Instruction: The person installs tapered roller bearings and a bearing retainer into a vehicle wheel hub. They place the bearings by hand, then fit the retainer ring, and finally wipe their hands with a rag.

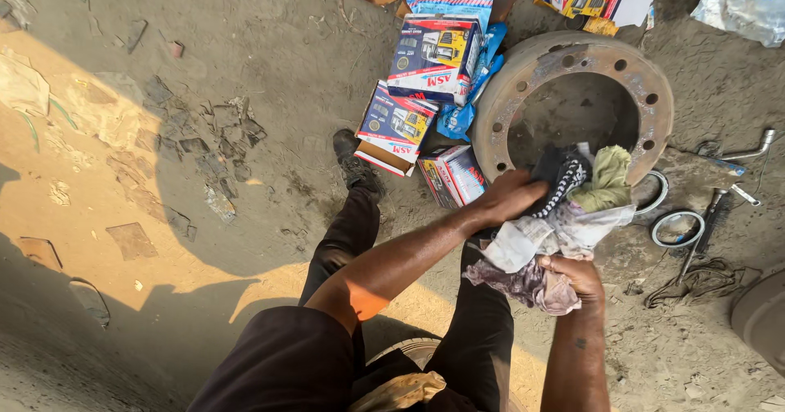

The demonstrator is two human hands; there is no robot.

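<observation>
Both hands grip a bundle of rags (556,232) above the rusty brake drum (523,77); left hand (511,195) clutches the top, right hand (576,275) bunches the bottom; sorting seems underway; separating one cloth needs a firm pull.

Rust-brown brake drum (523,77); white, olive, mauve and black-and-white checked rags (564,216); blue, yellow and red cartons (433,56); dusty grey ground (245,44).
</observation>
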